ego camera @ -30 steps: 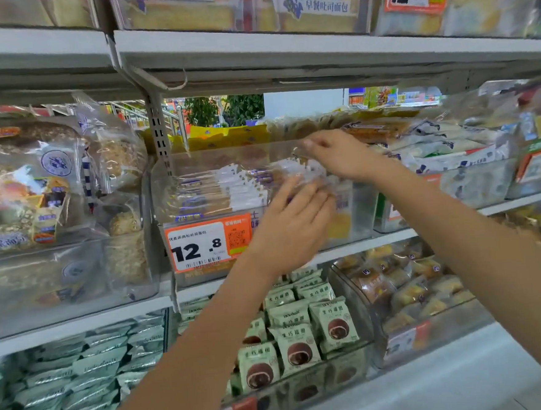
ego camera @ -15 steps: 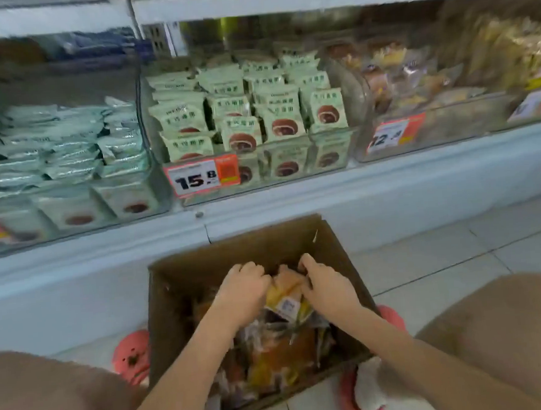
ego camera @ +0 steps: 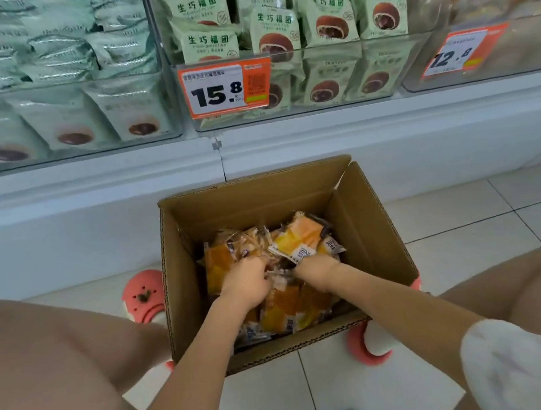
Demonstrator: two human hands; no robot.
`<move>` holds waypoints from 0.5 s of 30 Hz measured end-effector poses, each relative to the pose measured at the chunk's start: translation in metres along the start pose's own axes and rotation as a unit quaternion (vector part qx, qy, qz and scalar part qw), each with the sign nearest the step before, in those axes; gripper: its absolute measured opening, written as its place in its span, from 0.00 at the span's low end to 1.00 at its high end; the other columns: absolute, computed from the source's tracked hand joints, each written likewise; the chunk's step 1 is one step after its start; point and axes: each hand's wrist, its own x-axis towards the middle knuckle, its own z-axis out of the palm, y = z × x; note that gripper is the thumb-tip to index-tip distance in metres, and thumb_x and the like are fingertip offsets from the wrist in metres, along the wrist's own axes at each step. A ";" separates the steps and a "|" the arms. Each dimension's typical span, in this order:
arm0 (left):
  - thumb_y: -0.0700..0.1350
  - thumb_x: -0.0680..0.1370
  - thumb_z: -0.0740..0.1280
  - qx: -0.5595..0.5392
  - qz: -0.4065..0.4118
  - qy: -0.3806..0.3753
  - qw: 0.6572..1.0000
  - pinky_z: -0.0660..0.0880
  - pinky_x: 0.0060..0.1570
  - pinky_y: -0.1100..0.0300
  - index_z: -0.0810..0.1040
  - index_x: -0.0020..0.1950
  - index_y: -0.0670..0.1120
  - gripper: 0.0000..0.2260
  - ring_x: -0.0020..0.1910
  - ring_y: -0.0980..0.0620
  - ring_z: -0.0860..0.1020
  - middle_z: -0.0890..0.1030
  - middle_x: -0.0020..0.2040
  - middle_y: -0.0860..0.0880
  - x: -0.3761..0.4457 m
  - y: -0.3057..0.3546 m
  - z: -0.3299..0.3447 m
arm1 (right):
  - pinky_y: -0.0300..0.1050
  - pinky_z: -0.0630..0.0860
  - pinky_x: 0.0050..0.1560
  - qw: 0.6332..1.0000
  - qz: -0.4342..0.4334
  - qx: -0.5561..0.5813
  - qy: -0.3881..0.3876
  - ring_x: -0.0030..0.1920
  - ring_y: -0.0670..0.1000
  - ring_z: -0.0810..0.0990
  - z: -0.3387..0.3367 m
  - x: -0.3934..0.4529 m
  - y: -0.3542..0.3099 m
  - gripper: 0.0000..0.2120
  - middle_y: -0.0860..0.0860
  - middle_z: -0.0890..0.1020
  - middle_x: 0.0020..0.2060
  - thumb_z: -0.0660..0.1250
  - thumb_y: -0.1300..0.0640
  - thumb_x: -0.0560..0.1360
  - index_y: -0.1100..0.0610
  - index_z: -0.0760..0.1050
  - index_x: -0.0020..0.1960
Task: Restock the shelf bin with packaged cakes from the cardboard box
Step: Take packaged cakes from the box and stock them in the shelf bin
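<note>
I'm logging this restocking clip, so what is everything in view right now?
cardboard box: one, brown, open on the floor below the shelf
packaged cakes: many, orange and yellow, heaped inside the box
green packets: many, pale green, in the middle clear bin
price tag: one, orange and white, reading 15.8, on that bin's front
second price tag: one, orange, reading 12.8, on the right bin
slippers: two, pink, either side of the box
left hand: gripping cakes in the box
right hand: down among the cakes, fingers hidden
</note>
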 end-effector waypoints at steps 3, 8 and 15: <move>0.46 0.74 0.70 -0.141 -0.014 -0.068 0.988 0.75 0.46 0.61 0.69 0.69 0.48 0.24 0.54 0.50 0.77 0.75 0.63 0.49 0.001 0.001 0.001 | 0.48 0.75 0.48 0.996 -0.029 0.084 0.028 0.52 0.56 0.78 -0.013 -0.010 0.007 0.11 0.55 0.79 0.53 0.60 0.64 0.77 0.59 0.75 0.57; 0.51 0.67 0.78 -0.232 -0.005 -0.237 0.943 0.66 0.65 0.59 0.59 0.74 0.50 0.41 0.66 0.52 0.68 0.68 0.68 0.53 -0.008 0.008 -0.003 | 0.35 0.69 0.37 0.957 -0.105 0.231 0.138 0.37 0.42 0.74 -0.064 -0.046 0.013 0.05 0.42 0.75 0.35 0.66 0.53 0.76 0.50 0.76 0.42; 0.43 0.68 0.77 -0.455 -0.068 -0.170 0.872 0.78 0.53 0.55 0.76 0.58 0.47 0.20 0.50 0.51 0.81 0.83 0.51 0.49 -0.015 0.030 -0.014 | 0.40 0.72 0.48 0.844 0.001 0.443 0.304 0.45 0.44 0.77 -0.099 -0.079 0.034 0.10 0.47 0.81 0.44 0.66 0.49 0.76 0.53 0.80 0.52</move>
